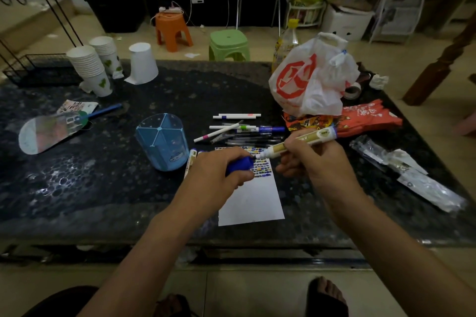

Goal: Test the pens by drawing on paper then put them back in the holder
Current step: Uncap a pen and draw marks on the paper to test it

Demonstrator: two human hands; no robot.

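Holding the blue cap (240, 165) in the left hand (216, 170), the person grips the marker (296, 142) in the right hand (316, 159), its long axis slanting down-left, tip facing the cap above the paper (251, 195); the holder (161, 142) stands left on the counter (103, 175), nearer the left hand.

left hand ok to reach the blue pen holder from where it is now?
Probably yes. The pen holder stands just left of the left hand with bare tabletop between them. But that hand's grip is taken by the blue cap, so it would need freeing first.
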